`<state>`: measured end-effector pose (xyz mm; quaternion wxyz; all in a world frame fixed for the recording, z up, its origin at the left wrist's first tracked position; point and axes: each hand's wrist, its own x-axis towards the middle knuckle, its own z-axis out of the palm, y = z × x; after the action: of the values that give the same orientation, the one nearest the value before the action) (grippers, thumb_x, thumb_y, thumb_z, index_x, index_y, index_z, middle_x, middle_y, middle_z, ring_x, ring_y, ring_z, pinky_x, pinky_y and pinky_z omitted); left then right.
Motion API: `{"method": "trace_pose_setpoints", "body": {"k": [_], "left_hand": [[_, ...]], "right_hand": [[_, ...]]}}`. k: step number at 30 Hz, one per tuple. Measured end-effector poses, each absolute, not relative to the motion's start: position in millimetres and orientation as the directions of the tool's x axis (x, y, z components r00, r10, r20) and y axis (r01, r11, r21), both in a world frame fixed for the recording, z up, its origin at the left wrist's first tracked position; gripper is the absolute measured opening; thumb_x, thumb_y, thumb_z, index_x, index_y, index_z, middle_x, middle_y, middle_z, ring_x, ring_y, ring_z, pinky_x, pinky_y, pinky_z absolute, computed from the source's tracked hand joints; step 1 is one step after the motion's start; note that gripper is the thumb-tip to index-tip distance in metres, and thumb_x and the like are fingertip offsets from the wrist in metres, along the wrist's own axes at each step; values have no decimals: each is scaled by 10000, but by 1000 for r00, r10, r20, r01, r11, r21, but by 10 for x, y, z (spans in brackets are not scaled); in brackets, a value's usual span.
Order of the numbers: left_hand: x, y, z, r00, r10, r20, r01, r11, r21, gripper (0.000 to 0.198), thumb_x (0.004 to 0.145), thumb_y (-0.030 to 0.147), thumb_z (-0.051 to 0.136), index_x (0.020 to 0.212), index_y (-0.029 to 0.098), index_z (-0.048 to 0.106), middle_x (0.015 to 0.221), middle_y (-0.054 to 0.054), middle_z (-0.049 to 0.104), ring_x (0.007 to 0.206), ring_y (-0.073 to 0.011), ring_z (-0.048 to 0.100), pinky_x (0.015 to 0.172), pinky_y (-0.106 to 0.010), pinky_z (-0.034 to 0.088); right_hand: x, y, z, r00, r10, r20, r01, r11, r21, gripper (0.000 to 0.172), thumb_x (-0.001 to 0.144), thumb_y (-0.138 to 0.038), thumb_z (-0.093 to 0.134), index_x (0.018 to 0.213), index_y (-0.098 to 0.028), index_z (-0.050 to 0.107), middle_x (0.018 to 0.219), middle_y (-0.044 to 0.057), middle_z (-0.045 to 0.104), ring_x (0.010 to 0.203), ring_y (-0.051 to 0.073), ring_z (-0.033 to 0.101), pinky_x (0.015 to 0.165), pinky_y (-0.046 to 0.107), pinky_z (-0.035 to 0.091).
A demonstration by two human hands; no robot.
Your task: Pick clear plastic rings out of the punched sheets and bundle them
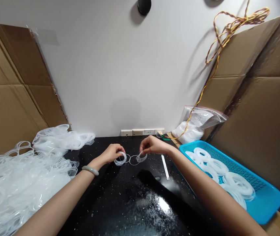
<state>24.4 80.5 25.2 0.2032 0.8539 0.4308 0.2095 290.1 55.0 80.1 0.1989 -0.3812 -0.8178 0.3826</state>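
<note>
left hand narrow, curled over a clear ring at the hand's 4 o'clock side. right hand narrow too, thumb and fingertips pinching a second ring. third ring lies flat on the black worktop between the two, its edges at or just touching both held rings; whether linked, cannot tell. the row runs 9 to 3 o'clock, across the body, both hands about equally near its middle. heap of loose clear rings at 9 o'clock. blue tray at 4 o'clock, holding bundled coils. white strip on the worktop, just below right hand. pale bangle on left wrist.
</note>
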Motion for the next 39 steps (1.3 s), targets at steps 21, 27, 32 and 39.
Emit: {"method": "trace_pose_setpoints", "body": {"k": [21, 27, 32, 39], "left_hand": [[227, 867, 315, 545, 829, 127, 717, -539, 442, 52, 690, 127, 613, 712, 160, 647, 655, 3, 640, 612, -139, 584, 562, -227, 413], [147, 511, 482, 538, 788, 300, 577, -603, 551, 108, 684, 126, 551, 742, 167, 633, 756, -7, 681, 721, -164, 622, 678, -255, 451], [320, 316, 518, 532, 747, 398, 472, -652, 593, 178, 703, 108, 553, 843, 182, 634, 826, -3, 681, 786, -163, 632, 751, -271, 475], [481, 234, 485, 401, 747, 531, 434, -665, 607, 221, 720, 99, 562, 919, 187, 601, 859, -13, 621, 800, -171, 589, 752, -297, 474]], "right_hand": [[2452, 886, 300, -368, 925, -92, 816, 274, -510, 78, 588, -93, 730, 602, -147, 676, 564, 39, 664, 580, 167, 654, 511, 200, 441], [2489, 840, 436, -357, 932, -68, 638, 190, -747, 137, 616, -35, 684, 726, -116, 679, 594, -3, 674, 494, 83, 575, 486, 160, 415], [2292, 599, 562, -377, 924, -66, 490, 138, -861, 192, 697, -82, 649, 885, -120, 658, 551, -42, 622, 391, 49, 445, 404, 158, 330], [2219, 192, 671, -475, 873, -114, 235, 1, -972, 319, 745, -86, 587, 1050, -158, 528, 518, -68, 586, 378, 82, 471, 367, 162, 288]]}}
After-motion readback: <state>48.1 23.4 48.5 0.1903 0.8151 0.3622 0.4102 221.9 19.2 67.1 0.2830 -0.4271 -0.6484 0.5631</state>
